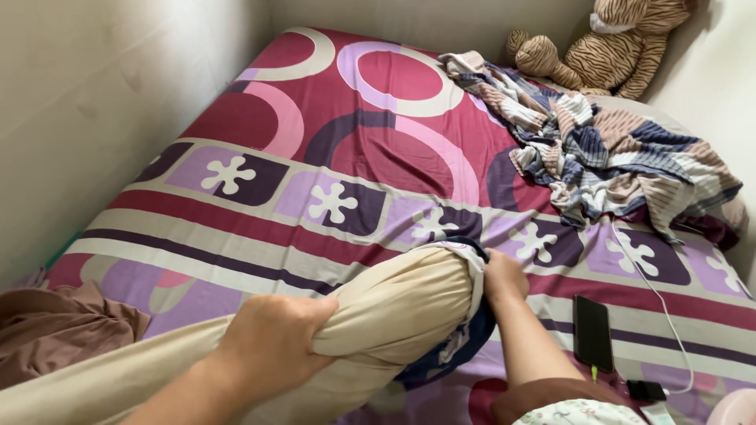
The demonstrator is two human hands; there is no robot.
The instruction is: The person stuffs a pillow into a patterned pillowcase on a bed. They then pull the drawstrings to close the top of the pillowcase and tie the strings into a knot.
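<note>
A long cream bolster pillow point(394, 307) lies across the near part of the bed. My left hand point(272, 342) grips its middle, fingers dug into the cream fabric. My right hand point(502, 275) is closed on the edge of a striped blue and white cover point(472, 267) bunched around the bolster's far end. The cover's dark blue part hangs below that end.
The bed sheet point(331, 142) is magenta and purple with circles. A crumpled striped blanket point(606, 149) and a striped plush tiger point(614, 43) lie at the far right. A black phone point(592, 330) with a white cable point(661, 303) lies right of my arm. Brown cloth point(55, 327) sits at left.
</note>
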